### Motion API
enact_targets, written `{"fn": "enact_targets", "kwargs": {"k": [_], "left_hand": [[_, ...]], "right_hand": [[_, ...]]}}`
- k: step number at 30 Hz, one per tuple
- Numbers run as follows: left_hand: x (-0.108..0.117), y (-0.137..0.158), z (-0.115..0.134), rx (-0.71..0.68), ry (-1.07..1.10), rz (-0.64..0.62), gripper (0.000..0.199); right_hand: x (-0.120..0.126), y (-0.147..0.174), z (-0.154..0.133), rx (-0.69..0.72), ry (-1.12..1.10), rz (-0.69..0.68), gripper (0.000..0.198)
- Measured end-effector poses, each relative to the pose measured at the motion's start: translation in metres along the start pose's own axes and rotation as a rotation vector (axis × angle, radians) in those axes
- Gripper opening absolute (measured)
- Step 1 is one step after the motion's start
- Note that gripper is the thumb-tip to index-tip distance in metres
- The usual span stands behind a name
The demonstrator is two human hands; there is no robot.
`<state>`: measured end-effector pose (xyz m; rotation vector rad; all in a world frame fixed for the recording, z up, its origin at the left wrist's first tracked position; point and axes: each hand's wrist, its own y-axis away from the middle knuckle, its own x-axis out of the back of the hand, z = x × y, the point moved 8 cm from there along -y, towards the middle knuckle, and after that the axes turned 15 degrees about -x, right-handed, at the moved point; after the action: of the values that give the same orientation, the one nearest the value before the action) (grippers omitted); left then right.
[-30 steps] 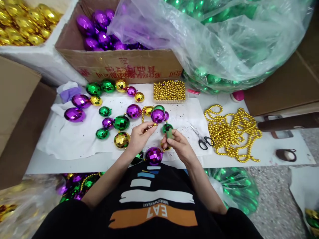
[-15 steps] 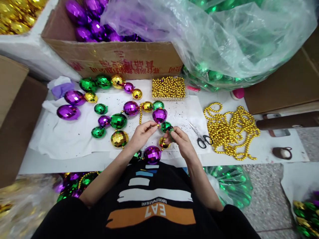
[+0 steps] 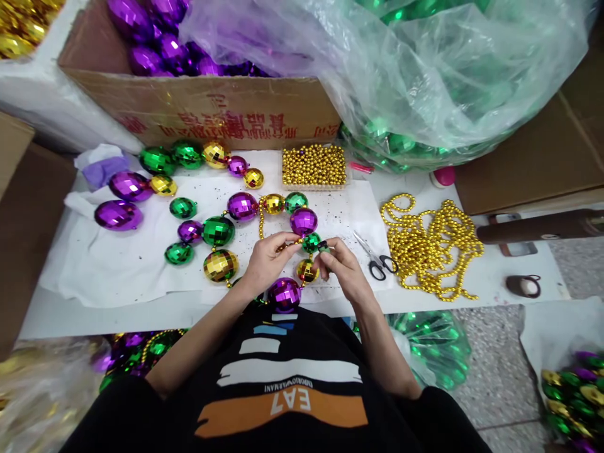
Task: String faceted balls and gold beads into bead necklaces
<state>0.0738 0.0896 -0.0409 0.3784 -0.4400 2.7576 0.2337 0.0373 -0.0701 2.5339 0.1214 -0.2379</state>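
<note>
The garland of shiny balls [image 3: 218, 231] lay looped on the desk [image 3: 495, 267] in front of the person, and the left hand [image 3: 264, 261] had its grip pinched together on it, just below a purple ball [image 3: 304, 221]. Near it, the right hand's [image 3: 343, 264] grip was closed on a small dark object [image 3: 323, 246] (half hidden, so I couldn't make it out), while scissors [image 3: 377, 263] lay beside heaped gold beads [image 3: 431, 251].

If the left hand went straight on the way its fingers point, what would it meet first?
The left hand would probably meet the small green ball first, just past the gold bead at its fingertips, though depth is unclear here.
</note>
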Motion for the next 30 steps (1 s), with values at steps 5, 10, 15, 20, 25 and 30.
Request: {"fn": "enact_targets", "kwargs": {"k": [5,10,15,20,25,30], "left_hand": [[0.000,-0.001,0.009,-0.060,-0.115,-0.038,0.016],[0.000,0.000,0.008,-0.069,-0.134,-0.043,0.016],[-0.001,0.000,0.009,-0.082,-0.134,-0.059,0.015],[-0.001,0.000,0.014,-0.120,-0.172,-0.064,0.015],[-0.001,0.001,0.014,-0.118,-0.179,-0.058,0.014],[0.000,0.004,0.011,-0.110,-0.178,-0.053,0.013]], "right_hand": [[-0.001,-0.006,-0.002,0.036,0.093,0.086,0.049],[-0.004,-0.008,-0.006,0.036,0.055,0.134,0.051],[-0.005,-0.008,-0.007,0.017,0.021,0.147,0.052],[-0.007,-0.012,-0.002,0.005,-0.018,0.108,0.046],[-0.007,-0.016,0.003,0.006,-0.092,0.167,0.033],[-0.010,-0.019,0.005,0.041,-0.090,0.178,0.034]]}}
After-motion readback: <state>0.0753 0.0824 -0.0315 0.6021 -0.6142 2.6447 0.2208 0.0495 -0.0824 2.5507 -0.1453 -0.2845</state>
